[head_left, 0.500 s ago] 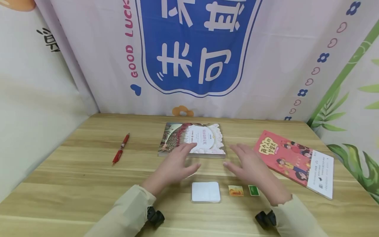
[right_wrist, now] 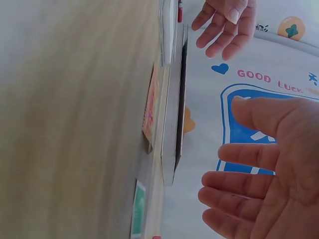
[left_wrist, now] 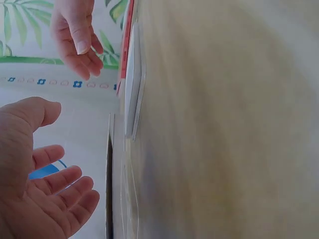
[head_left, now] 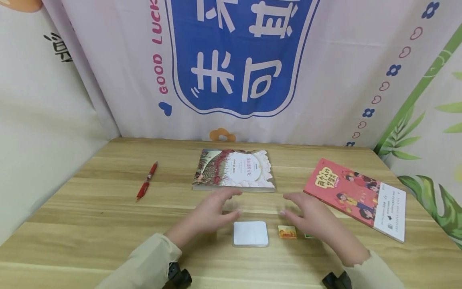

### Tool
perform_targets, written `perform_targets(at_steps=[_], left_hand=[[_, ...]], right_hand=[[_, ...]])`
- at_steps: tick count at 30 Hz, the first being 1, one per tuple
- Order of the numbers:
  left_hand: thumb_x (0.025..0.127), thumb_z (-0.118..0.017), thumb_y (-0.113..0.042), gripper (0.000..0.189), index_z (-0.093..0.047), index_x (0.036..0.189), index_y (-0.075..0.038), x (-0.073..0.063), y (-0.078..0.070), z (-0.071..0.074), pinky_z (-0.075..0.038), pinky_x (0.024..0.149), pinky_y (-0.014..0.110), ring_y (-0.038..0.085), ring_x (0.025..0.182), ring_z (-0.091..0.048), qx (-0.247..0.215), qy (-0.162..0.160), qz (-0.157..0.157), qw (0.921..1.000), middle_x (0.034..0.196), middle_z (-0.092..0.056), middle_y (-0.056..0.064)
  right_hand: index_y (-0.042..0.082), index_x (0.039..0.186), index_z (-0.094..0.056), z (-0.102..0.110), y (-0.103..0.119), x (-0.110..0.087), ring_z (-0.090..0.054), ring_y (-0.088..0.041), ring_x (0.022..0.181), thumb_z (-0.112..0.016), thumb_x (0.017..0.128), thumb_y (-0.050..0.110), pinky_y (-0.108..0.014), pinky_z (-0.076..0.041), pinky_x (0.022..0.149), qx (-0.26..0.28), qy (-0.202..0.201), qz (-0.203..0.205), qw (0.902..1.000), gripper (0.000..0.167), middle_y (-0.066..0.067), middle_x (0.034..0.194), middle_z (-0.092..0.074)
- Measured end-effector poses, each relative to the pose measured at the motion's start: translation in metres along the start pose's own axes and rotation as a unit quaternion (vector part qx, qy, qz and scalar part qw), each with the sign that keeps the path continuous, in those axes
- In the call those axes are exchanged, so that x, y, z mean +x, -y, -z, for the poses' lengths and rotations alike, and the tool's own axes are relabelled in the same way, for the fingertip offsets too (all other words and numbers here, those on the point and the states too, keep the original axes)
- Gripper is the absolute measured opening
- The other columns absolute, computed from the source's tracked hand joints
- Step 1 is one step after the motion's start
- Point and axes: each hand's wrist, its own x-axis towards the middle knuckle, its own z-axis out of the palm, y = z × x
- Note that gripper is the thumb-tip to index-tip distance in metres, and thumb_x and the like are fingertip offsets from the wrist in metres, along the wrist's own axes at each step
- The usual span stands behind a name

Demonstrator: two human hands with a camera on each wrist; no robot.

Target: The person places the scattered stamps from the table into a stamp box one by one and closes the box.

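Both bare hands hover over the table, fingers loosely bent and nothing held. My left hand [head_left: 213, 212] is up and left of a flat white rectangle with a clear edge [head_left: 250, 233]. My right hand [head_left: 311, 212] floats above two stamp-like pieces: an orange one [head_left: 287, 232] in plain sight and a green one [head_left: 309, 236] mostly covered by the hand. In the right wrist view the green piece [right_wrist: 138, 211] shows more fully, and the orange piece [right_wrist: 150, 107] has a jagged edge. A thin clear outline [left_wrist: 130, 194] lies on the table below my left hand.
A book with a pale floral cover [head_left: 242, 170] lies at the back middle. The pink-and-white book [head_left: 355, 196] is angled at the right, and a red pen [head_left: 147, 180] lies at the left. Behind the table hangs a printed curtain [head_left: 325, 92].
Both hands have drawn back toward the person and slightly apart, uncovering the floral book's front edge. The right hand now covers most of the green piece. The objects on the table have stayed put.
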Motion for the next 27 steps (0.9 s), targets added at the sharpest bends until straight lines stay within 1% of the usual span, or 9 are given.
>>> perform_targets(at_steps=[5, 9, 11, 15, 17, 20, 23, 27], left_hand=[[0.084, -0.065, -0.023, 0.046, -0.052, 0.124, -0.005, -0.004, 0.000, -0.003, -0.048, 0.088, 0.045, 0.029, 0.108, -0.055, -0.009, 0.018, -0.017, 0.9996, 0.123, -0.056, 0.011], [0.083, -0.066, -0.023, 0.046, -0.053, 0.123, -0.006, -0.009, -0.002, -0.004, -0.047, 0.090, 0.043, 0.027, 0.107, -0.055, -0.011, 0.035, -0.017, 0.9992, 0.121, -0.057, 0.009], [0.082, -0.067, -0.023, 0.045, -0.054, 0.122, -0.007, -0.011, -0.003, -0.005, -0.047, 0.090, 0.042, 0.024, 0.106, -0.055, -0.012, 0.039, -0.019, 0.9990, 0.118, -0.058, 0.007], [0.081, -0.068, -0.021, 0.043, -0.056, 0.120, -0.006, -0.013, -0.003, -0.006, -0.047, 0.089, 0.038, 0.022, 0.101, -0.055, -0.014, 0.040, -0.036, 0.9984, 0.111, -0.059, 0.006], [0.080, -0.068, -0.020, 0.043, -0.057, 0.118, -0.004, -0.014, -0.003, -0.006, -0.046, 0.089, 0.037, 0.022, 0.100, -0.055, -0.015, 0.042, -0.044, 0.9980, 0.110, -0.059, 0.006], [0.080, -0.069, -0.020, 0.043, -0.057, 0.118, -0.004, -0.017, -0.003, -0.008, -0.046, 0.092, 0.039, 0.023, 0.102, -0.055, -0.020, 0.053, -0.038, 0.9977, 0.111, -0.059, 0.008], [0.080, -0.070, -0.021, 0.044, -0.057, 0.118, -0.004, -0.019, -0.003, -0.010, -0.045, 0.094, 0.040, 0.024, 0.106, -0.055, -0.020, 0.066, -0.026, 0.9973, 0.115, -0.059, 0.009], [0.079, -0.071, -0.021, 0.044, -0.057, 0.118, -0.004, -0.022, -0.004, -0.012, -0.044, 0.096, 0.038, 0.022, 0.108, -0.055, -0.001, 0.081, -0.016, 0.9966, 0.116, -0.059, 0.008]], right_hand=[[0.005, 0.122, -0.058, -0.001, -0.001, -0.005, -0.051, -0.034, 0.118, -0.062, 0.088, 0.032, -0.051, -0.042, 0.096, 0.027, 0.027, -0.009, 0.9992, 0.043, -0.013, 0.123, -0.059], [0.005, 0.120, -0.059, -0.002, -0.003, -0.010, -0.050, -0.034, 0.118, -0.063, 0.087, 0.028, -0.051, -0.041, 0.097, 0.053, 0.047, -0.007, 0.9974, 0.041, -0.012, 0.122, -0.059], [0.004, 0.119, -0.060, -0.003, -0.004, -0.012, -0.052, -0.033, 0.116, -0.063, 0.087, 0.026, -0.051, -0.041, 0.097, 0.058, 0.051, -0.002, 0.9970, 0.039, -0.012, 0.120, -0.060], [0.003, 0.118, -0.061, -0.004, -0.005, -0.016, -0.055, -0.031, 0.113, -0.064, 0.086, 0.024, -0.050, -0.043, 0.095, 0.058, 0.052, 0.004, 0.9969, 0.038, -0.012, 0.118, -0.062], [0.003, 0.117, -0.061, -0.005, -0.005, -0.017, -0.056, -0.031, 0.111, -0.064, 0.086, 0.023, -0.049, -0.044, 0.095, 0.056, 0.054, 0.008, 0.9970, 0.037, -0.011, 0.117, -0.062], [0.004, 0.116, -0.062, -0.005, -0.006, -0.019, -0.057, -0.029, 0.109, -0.064, 0.086, 0.023, -0.049, -0.045, 0.093, 0.057, 0.063, 0.011, 0.9964, 0.036, -0.009, 0.114, -0.064], [0.006, 0.116, -0.063, -0.006, -0.007, -0.021, -0.058, -0.025, 0.104, -0.063, 0.086, 0.023, -0.047, -0.047, 0.090, 0.055, 0.069, 0.023, 0.9958, 0.034, -0.005, 0.110, -0.064], [0.010, 0.114, -0.065, -0.009, -0.010, -0.023, -0.059, -0.020, 0.100, -0.063, 0.087, 0.022, -0.044, -0.049, 0.087, 0.046, 0.068, 0.034, 0.9960, 0.030, 0.000, 0.106, -0.064]])
